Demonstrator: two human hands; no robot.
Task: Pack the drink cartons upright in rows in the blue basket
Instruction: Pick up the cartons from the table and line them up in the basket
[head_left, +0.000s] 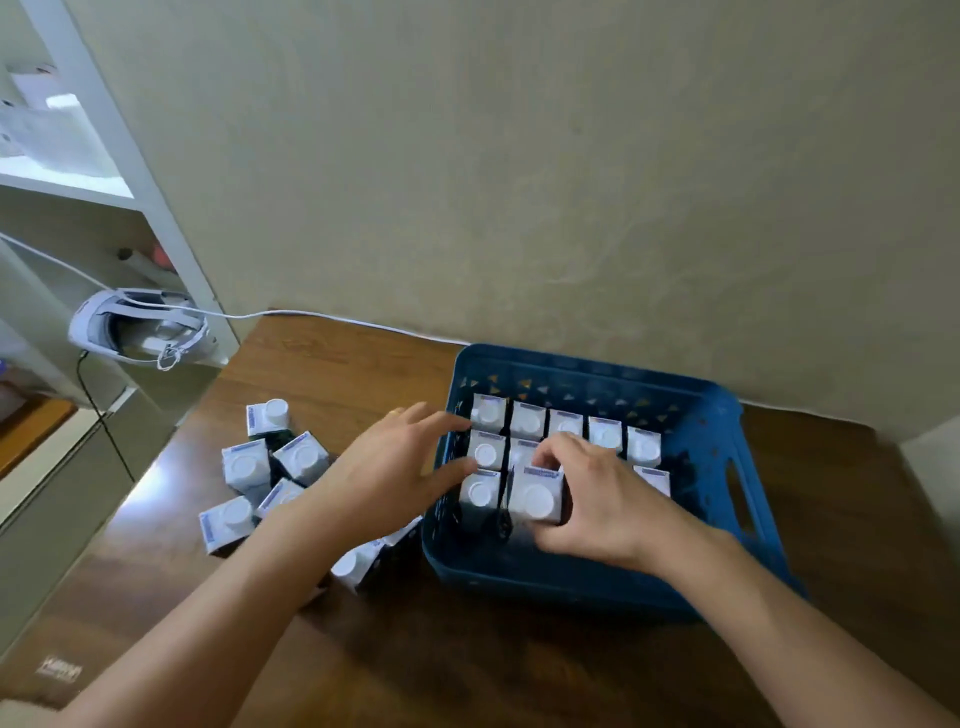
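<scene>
The blue basket (701, 415) sits on the wooden table at centre right. Several white-capped drink cartons (605, 432) stand upright in rows along its far side and left side. My right hand (602, 499) is inside the basket, shut on a carton (537, 496) in the third row, second from the left. My left hand (400, 462) hovers over the basket's left rim with fingers spread, its fingertips touching the cartons of the left column (485, 452). Several loose cartons (247, 467) stand on the table left of the basket, partly hidden by my left forearm.
A beige wall runs close behind the basket. A white headset (137, 327) with a white cable rests on a white shelf unit at the left. The basket's right and near parts hold no cartons. Bare table lies in front.
</scene>
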